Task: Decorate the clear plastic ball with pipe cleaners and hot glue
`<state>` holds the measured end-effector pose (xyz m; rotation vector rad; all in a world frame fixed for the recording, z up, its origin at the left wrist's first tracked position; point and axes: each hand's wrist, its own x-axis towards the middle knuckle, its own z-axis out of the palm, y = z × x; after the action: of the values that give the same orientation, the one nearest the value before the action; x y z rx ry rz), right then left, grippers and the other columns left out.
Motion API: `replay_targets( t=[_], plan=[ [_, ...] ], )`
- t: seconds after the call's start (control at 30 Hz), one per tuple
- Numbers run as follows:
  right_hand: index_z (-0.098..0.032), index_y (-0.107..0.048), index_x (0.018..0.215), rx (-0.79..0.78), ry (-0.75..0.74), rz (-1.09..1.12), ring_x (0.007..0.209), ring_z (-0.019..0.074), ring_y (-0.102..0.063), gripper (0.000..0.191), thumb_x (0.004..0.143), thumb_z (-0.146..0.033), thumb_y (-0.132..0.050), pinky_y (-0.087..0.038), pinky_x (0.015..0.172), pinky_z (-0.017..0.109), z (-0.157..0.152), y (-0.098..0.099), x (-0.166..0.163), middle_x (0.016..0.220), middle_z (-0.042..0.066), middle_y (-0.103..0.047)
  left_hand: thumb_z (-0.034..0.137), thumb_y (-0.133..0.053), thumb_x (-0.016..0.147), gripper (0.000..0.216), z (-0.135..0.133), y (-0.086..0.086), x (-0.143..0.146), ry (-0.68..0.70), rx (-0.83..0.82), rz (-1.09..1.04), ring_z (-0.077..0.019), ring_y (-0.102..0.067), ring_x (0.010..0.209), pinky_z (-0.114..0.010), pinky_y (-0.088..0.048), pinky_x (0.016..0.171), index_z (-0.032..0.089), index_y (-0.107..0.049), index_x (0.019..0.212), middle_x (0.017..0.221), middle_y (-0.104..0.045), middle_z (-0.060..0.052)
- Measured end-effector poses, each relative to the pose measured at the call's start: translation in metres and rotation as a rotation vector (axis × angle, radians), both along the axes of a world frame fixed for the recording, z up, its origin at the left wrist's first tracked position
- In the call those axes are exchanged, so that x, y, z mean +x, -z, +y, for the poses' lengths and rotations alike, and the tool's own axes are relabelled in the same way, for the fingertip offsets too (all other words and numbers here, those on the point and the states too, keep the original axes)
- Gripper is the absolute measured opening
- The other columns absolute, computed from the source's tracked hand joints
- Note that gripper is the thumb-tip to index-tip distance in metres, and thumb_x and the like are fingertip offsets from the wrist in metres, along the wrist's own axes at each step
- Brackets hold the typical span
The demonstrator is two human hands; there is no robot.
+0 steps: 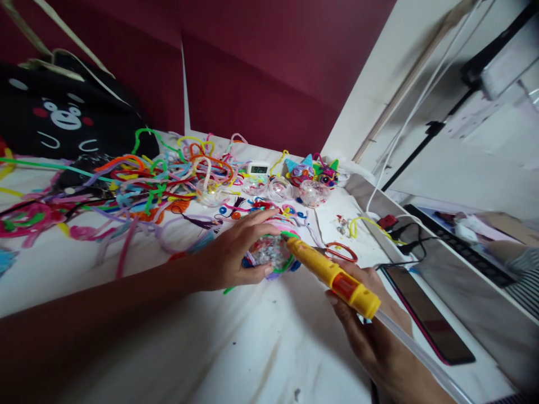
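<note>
My left hand (236, 249) is wrapped round the side of a small round craft piece, a clear ball (272, 251) edged with coloured pipe cleaners, near the middle of the table. In my right hand (370, 314) is a yellow hot glue gun (328, 269) with a clear glue stick (421, 356) coming out of its back. The gun's nozzle points at the green pipe cleaner (290, 238) on the ball's rim; whether it touches cannot be made out. Red-handled scissors (343, 252) lie just behind the gun, partly hidden.
Loose pipe cleaners (168, 174) pile up at the left and back. Clear plastic half balls (280, 189), a small digital clock (257, 169) and pipe-cleaner figures (301, 170) stand behind. A phone (429, 314) and cables (415, 241) lie at right. A black bag (71, 112) sits back left.
</note>
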<state>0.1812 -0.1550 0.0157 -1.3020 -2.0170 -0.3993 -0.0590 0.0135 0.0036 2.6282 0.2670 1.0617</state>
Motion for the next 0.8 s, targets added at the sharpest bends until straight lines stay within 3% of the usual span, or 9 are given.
replay_targets(
  t=[0.23,0.47,0.8],
  plan=[
    [-0.014,-0.045,0.138,0.041,0.018,-0.057,0.1,0.0299,-0.064,0.05,0.089,-0.016,-0.053,-0.053,0.075,0.043,0.0017,0.0018,-0.0005,0.118,0.016,-0.064,0.02,-0.066,0.081,0.056,-0.0008,-0.0015,0.0008,-0.005,-0.008,0.009,-0.0339,-0.034,0.143,-0.053,-0.035,0.113,0.021,-0.04,0.131,0.152,-0.035,-0.021],
    [-0.011,-0.044,0.139,0.037,0.002,-0.015,0.088,0.0235,-0.063,0.054,0.087,-0.013,-0.058,-0.052,0.071,0.039,-0.001,-0.0005,0.0032,0.117,0.014,-0.064,0.021,-0.065,0.082,0.054,-0.0004,-0.0036,0.0017,-0.009,0.0,0.023,-0.0341,-0.035,0.143,-0.056,-0.036,0.112,0.021,-0.039,0.13,0.152,-0.035,-0.022],
    [-0.02,-0.047,0.14,0.086,0.082,-0.012,0.09,0.0272,-0.065,0.055,0.086,-0.015,-0.058,-0.054,0.072,0.043,-0.0033,0.0083,0.0086,0.112,0.012,-0.065,0.021,-0.065,0.082,0.059,0.0034,0.0019,-0.0006,0.002,-0.02,0.03,-0.0333,-0.028,0.146,-0.053,-0.034,0.114,0.021,-0.037,0.133,0.154,-0.031,-0.022]
  ],
)
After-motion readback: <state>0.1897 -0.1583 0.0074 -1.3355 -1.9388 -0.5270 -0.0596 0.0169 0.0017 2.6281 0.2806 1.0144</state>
